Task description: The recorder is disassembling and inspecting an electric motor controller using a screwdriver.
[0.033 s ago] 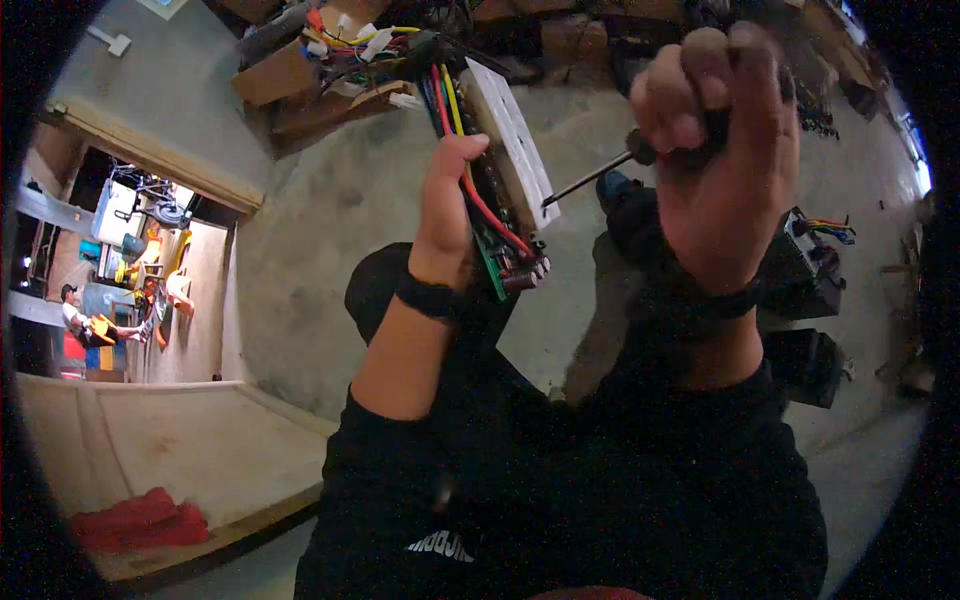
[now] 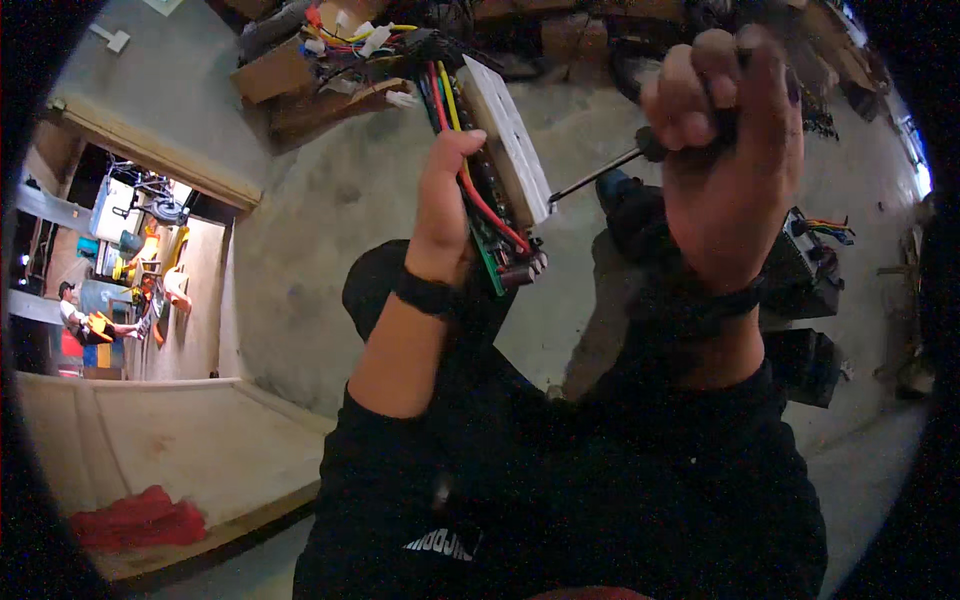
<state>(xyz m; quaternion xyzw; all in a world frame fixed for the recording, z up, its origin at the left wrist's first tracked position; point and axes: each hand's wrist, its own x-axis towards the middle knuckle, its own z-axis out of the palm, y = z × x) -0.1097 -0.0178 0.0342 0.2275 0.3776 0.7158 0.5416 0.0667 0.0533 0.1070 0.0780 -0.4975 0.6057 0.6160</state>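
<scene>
My left hand [image 2: 441,205] is wrapped round a green circuit board [image 2: 488,262], its thumb over the top side. Along the board's right side runs a pale metal plate [image 2: 510,135], tilted lengthwise away from me. A thick red wire [image 2: 482,205] and a yellow wire [image 2: 450,100] lie along the board and pass under my thumb. In my right hand [image 2: 728,165], raised at the right, the fingers are curled round a screwdriver [image 2: 605,174]. Its thin shaft points down and left, the tip at the plate's lower right corner. Whether the tip touches a screw cannot be made out.
Beyond the board lie cardboard boxes [image 2: 272,72] and bundled coloured wires [image 2: 345,42]. Black cased units [image 2: 803,366] stand on the floor at the right. A red cloth [image 2: 140,520] lies on a pale surface at lower left. Through an opening at left, a person [image 2: 75,312] sits.
The screwdriver tip has shifted slightly right, from on the plate's face to its corner edge. My right hand has moved a little right with it. The board has moved slightly up and left.
</scene>
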